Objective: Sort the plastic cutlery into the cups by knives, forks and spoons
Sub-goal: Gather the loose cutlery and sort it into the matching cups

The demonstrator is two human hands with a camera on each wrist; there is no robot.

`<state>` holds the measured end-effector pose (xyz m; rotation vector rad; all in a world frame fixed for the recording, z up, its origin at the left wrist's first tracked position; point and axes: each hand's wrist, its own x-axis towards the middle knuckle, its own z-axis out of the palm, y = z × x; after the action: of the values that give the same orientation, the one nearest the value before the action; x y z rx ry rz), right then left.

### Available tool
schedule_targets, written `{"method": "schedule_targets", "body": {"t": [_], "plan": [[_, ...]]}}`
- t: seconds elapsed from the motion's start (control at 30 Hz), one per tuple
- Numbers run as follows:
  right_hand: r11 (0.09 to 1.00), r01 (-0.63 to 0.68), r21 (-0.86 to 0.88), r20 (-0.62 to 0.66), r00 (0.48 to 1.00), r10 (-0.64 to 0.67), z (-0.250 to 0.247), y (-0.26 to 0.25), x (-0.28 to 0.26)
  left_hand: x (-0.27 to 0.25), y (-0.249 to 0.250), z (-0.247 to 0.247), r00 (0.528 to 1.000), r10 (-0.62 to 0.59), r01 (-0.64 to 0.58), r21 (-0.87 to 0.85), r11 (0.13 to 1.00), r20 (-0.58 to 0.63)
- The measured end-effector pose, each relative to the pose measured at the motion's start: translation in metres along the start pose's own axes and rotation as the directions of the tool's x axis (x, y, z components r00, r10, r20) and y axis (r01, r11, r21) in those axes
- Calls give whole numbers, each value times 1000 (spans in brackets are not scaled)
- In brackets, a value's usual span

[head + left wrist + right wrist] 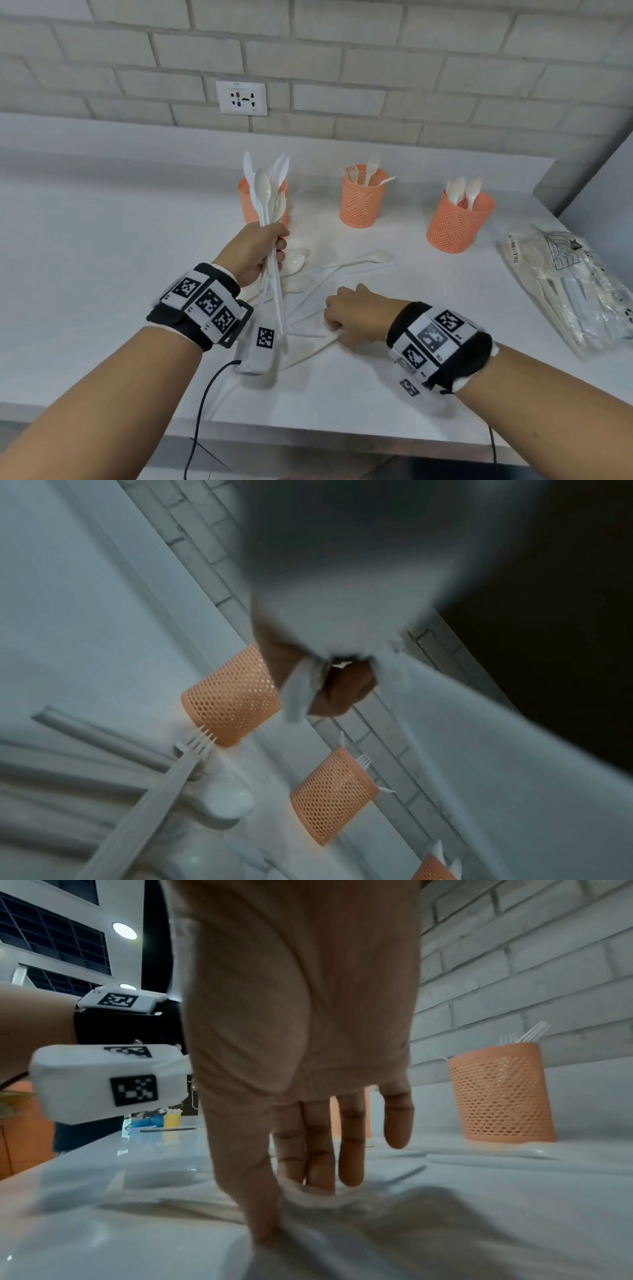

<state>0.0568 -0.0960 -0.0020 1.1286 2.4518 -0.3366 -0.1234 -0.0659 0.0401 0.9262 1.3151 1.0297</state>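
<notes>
Three orange mesh cups stand in a row at the back of the counter: the left cup (248,202) (232,696), the middle cup (361,198) (332,794) (500,1093) with forks in it, and the right cup (459,222) with spoons. My left hand (279,246) (342,691) grips a bundle of white cutlery (270,205) upright in front of the left cup; a spoon, forks and a knife show in it. Loose white cutlery (318,284) lies in a pile on the counter. My right hand (334,320) (294,1210) reaches down onto the pile, fingertips (318,1185) touching a white piece.
A clear bag of packed cutlery (575,291) lies at the right end of the white counter (102,240). A brick wall with a socket (241,97) runs behind the cups. The counter's front edge (308,428) is just below my wrists.
</notes>
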Motion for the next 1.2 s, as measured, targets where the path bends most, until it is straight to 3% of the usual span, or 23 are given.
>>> {"method": "schedule_targets", "body": {"t": [0.13,0.3,0.4,0.57,0.67,0.77,0.9,1.03,1.13,1.2], "plan": [[981,27,-193,38,999,-20,-4,3,-7,-1,-4,8,999,0,-2,58,998,43],[1000,5,5,-4,1000,-5,-8,21,-17,-2,-12,21,989,-30,7,155,988,147],[998,-42,35,-24,999,43,-19,33,-27,-1,-15,30,974,-47,3,191,982,223],[952,-88,-293,-156,987,43,-55,48,-40,-1,-8,48,972,39,-89,211,973,230],[891,-84,-446,-228,974,-22,-75,47,-44,-2,-3,59,963,103,-156,201,967,248],[856,-109,-506,-299,953,-55,-89,47,-46,-4,0,69,918,106,-145,73,987,382],[877,-124,-463,-385,920,-74,-96,53,-44,-2,1,73,901,140,-173,43,984,411],[925,-46,-378,-515,840,-168,-93,63,-39,2,2,76,901,166,-188,16,982,400],[956,18,-293,-715,660,-231,-87,74,-28,5,3,82,917,190,-197,-16,980,350],[975,19,-222,-821,536,-197,-86,80,-24,7,3,86,924,190,-183,-52,982,332]]}}
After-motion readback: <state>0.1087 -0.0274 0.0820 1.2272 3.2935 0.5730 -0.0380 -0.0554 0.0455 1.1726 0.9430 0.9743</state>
